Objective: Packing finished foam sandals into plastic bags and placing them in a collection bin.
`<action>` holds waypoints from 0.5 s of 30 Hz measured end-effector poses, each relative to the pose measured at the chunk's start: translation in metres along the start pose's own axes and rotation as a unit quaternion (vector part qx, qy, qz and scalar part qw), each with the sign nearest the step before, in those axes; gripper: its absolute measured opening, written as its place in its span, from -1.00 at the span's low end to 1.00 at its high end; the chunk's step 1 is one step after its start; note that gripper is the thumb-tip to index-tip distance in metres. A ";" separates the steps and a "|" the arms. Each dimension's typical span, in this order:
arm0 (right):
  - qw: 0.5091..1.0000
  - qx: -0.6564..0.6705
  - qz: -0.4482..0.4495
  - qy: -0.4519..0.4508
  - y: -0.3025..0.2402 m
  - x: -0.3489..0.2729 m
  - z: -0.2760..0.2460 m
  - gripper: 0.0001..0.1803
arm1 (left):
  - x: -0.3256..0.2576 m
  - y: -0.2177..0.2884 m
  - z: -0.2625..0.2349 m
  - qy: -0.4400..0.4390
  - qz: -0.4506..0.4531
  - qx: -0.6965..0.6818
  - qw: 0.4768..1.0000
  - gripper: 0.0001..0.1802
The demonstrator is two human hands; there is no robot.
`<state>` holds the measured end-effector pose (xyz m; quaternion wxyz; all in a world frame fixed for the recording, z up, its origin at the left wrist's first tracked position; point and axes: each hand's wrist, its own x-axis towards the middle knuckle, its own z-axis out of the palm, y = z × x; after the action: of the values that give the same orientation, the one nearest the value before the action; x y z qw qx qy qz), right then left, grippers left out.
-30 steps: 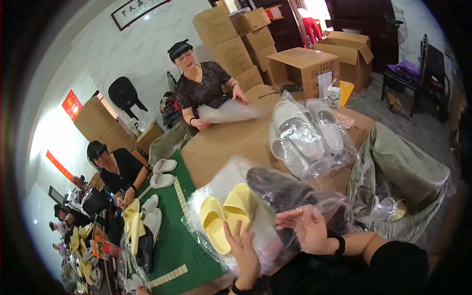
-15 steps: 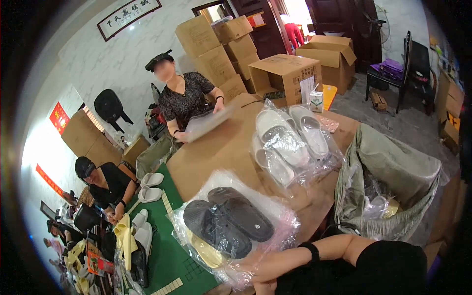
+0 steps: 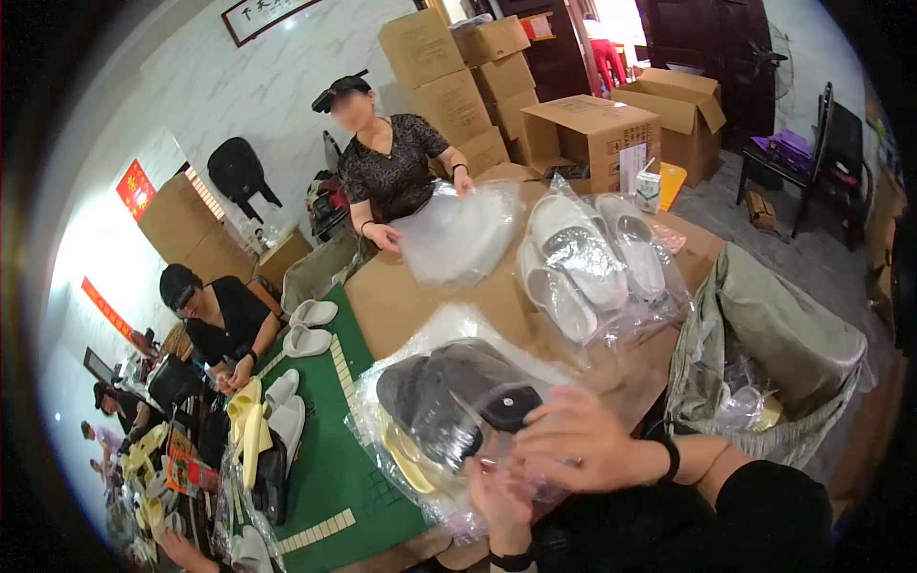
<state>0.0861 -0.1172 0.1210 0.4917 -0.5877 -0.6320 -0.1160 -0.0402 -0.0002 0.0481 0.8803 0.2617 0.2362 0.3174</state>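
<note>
A clear plastic bag [image 3: 420,516] lies in front of me, around a pair of dark grey slippers [image 3: 415,406] with pale yellow slippers [image 3: 406,460] beneath them. My left hand [image 3: 501,506] is at the bag's near edge, its fingers closed on the thin film. Over the near right side of the bag is my right hand [image 3: 592,444], fingers stretched out and blurred by motion. Just beyond, another clear bag with white slippers [image 3: 578,253] rests on the cardboard [image 3: 487,310]. Across the table a person [image 3: 396,172] holds clear plastic bags [image 3: 463,234] in both hands.
A grey-green sack [image 3: 793,325] with plastic and slippers inside stands at my right. The green mat [image 3: 330,430] carries loose slippers [image 3: 310,325] and cream tiles [image 3: 320,530]. A second person [image 3: 224,329] works at the left. Cardboard boxes [image 3: 597,129] stand behind, near a drink carton [image 3: 648,189].
My right hand has moved up and right from the bag's near edge, and my left hand has come into fuller view. The person across has lowered the clear bags. The view has shifted.
</note>
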 end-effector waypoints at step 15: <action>0.753 -0.581 0.096 -0.295 0.143 -0.016 -0.013 -0.36 | -0.010 -0.003 -0.035 0.001 0.048 -0.252 0.967 -0.55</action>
<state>0.2124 -0.0964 0.0529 -0.1465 -0.8229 -0.4967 -0.2336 -0.0665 0.0017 0.0225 0.9012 0.0424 0.1368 0.4089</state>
